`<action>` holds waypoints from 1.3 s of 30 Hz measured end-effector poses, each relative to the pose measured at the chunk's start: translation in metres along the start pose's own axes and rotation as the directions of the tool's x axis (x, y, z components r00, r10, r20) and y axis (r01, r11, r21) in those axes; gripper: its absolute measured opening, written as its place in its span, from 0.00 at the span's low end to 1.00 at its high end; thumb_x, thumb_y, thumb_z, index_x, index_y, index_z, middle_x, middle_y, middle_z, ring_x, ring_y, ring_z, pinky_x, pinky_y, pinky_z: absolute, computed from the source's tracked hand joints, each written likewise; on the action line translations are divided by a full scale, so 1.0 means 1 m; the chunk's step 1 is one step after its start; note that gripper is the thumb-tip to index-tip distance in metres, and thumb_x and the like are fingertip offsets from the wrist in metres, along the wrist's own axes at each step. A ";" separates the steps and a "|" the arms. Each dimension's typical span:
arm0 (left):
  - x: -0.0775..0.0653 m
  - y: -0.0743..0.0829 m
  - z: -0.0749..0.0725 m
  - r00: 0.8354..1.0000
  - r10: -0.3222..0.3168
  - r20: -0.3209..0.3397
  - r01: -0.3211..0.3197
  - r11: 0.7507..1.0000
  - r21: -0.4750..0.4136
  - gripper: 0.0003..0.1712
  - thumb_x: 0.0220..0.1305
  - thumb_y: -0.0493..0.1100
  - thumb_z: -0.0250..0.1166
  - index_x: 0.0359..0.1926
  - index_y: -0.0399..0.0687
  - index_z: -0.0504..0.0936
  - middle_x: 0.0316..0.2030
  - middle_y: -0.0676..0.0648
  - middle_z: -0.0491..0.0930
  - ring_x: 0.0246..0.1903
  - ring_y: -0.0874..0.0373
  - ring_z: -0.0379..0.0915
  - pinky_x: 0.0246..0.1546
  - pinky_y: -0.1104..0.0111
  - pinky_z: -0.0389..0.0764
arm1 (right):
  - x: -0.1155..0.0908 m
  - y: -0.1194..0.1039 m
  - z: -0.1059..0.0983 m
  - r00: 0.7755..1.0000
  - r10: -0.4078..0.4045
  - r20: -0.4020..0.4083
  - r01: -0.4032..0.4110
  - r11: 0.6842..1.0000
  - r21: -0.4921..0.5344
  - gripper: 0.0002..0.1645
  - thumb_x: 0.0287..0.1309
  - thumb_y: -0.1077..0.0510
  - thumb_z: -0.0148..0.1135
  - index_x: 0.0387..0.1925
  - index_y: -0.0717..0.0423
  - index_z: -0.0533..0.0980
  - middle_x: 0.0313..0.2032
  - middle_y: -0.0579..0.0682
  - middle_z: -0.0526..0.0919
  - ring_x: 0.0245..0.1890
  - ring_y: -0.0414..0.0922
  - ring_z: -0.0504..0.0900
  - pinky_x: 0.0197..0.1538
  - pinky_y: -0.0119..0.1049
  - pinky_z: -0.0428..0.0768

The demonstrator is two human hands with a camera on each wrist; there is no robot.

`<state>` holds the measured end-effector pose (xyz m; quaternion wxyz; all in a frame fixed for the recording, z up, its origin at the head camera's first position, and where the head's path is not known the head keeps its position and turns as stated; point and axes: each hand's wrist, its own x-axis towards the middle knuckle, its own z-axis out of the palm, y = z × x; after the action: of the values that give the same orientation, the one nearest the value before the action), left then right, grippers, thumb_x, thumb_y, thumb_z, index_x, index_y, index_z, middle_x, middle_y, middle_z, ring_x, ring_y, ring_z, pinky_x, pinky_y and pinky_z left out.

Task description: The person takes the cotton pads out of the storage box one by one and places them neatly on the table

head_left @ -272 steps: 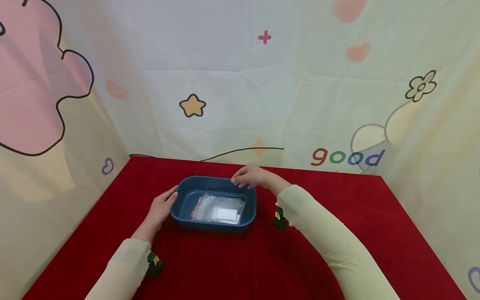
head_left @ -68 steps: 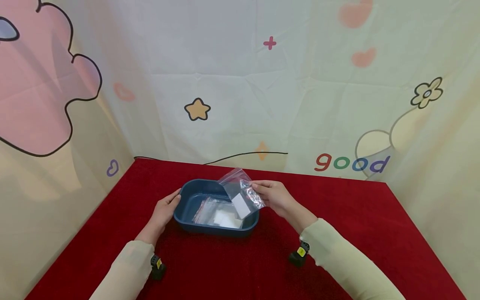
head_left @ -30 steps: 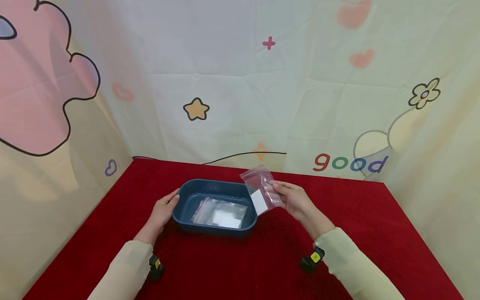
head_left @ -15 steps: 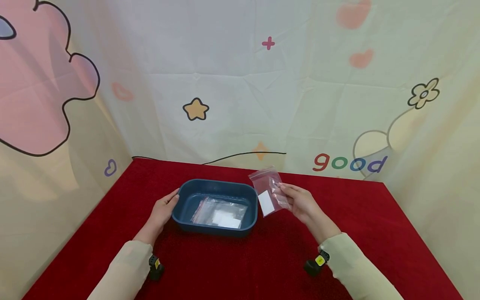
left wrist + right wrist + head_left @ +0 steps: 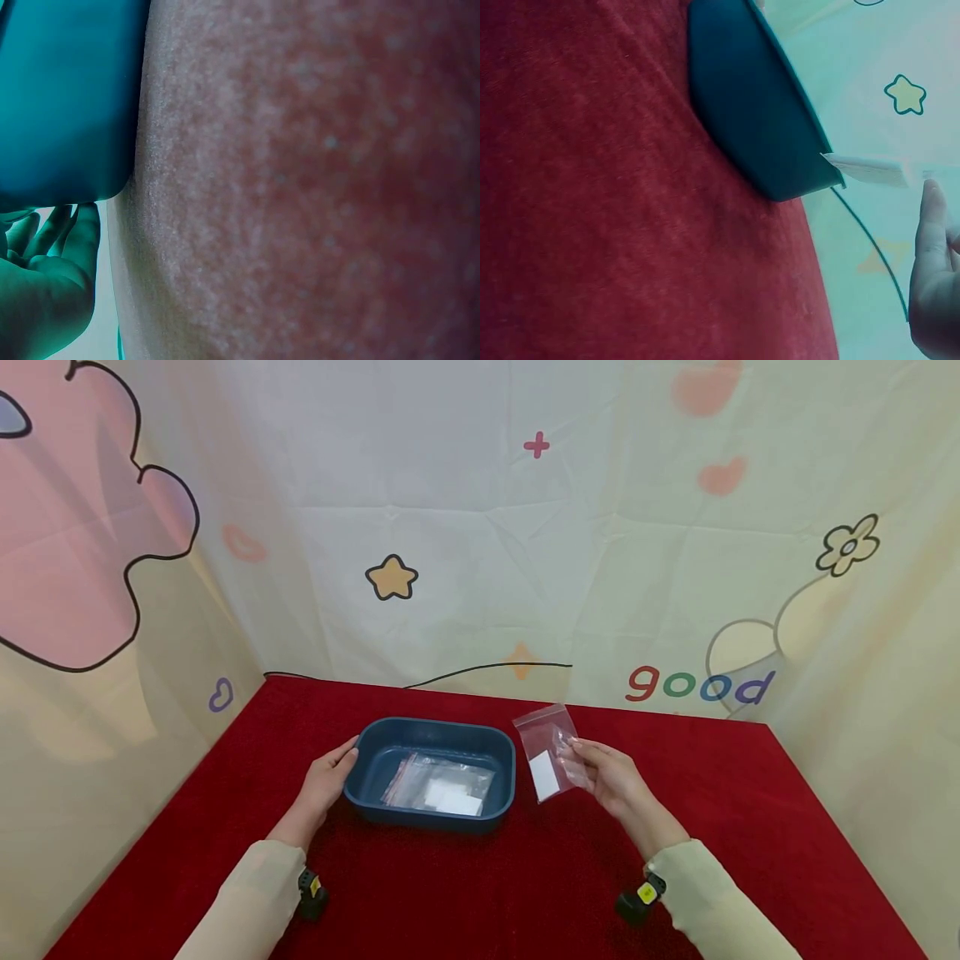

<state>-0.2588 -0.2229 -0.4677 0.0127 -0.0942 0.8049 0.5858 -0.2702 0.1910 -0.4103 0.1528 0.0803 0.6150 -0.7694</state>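
your right hand (image 5: 611, 777) pinched a clear zip bag (image 5: 553, 748) between thumb and fingers, gripping it by the edge nearest your palm. the bag was held in the air above the red cloth (image 5: 480, 893), just beside the right end of the blue tub (image 5: 431, 819) and apart from it in the head view. its zip strip (image 5: 539, 715) ran along the top edge, the bag was tilted, and a white card-like insert (image 5: 544, 776) showed in its lower part. in the right wrist view the bag was seen nearly edge-on, at about the height of the tub rim.

your left hand (image 5: 326, 781) touched the outer left end of the tub with fairly straight fingers; they were not curled round it.

the tub stood upright on the cloth-covered desk. on its floor lay several overlapping clear bags (image 5: 427, 774), with reddish edges toward the left and white rectangles (image 5: 454, 798) toward the front right.

a black wrist device (image 5: 312, 895) was strapped at your left cuff and another device (image 5: 641, 897) at your right. a printed curtain (image 5: 465, 527) hung behind the desk.
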 end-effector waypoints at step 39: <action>0.003 -0.001 -0.002 0.998 -0.044 0.041 0.044 0.999 -0.006 0.30 0.83 0.47 0.45 0.80 0.46 0.58 0.80 0.37 0.54 0.80 0.39 0.48 0.78 0.46 0.61 | 0.017 0.051 -0.011 0.998 0.064 0.007 -0.064 0.997 0.050 0.11 0.78 0.61 0.48 0.52 0.59 0.76 0.30 0.42 0.89 0.32 0.34 0.90 0.40 0.28 0.88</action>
<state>-0.2613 -0.2252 -0.4685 0.0417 -0.0999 0.8002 0.5899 -0.2693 0.1889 -0.4653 0.1768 0.1017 0.5921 -0.7796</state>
